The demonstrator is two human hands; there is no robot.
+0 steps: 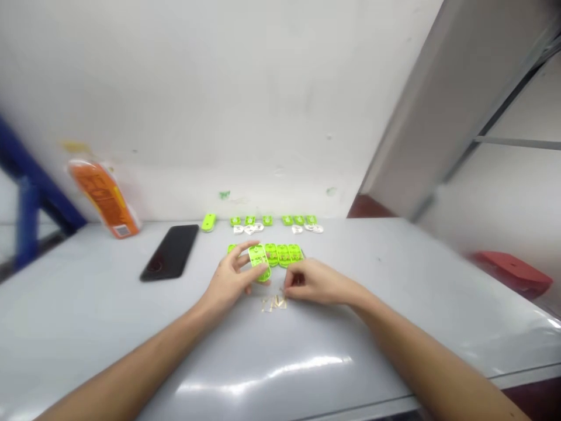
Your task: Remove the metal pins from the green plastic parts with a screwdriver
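My left hand [234,272] holds a lime-green plastic casing [259,262] between thumb and fingers, tilted up above the table. My right hand [309,280] is closed in a pinch just right of a few small gold-coloured metal pieces [274,303] lying on the table. Whatever is between its fingertips is too small to make out. Behind both hands, more green casings [283,254] lie side by side in a row, partly covered by my left hand.
Along the wall sit small green parts [298,220] with white rounded pieces [313,228] before them, and a closed green case [209,222]. A black phone [170,252] lies on the left. An orange bottle [105,199] stands behind it. A red object [512,273] is beyond the right edge.
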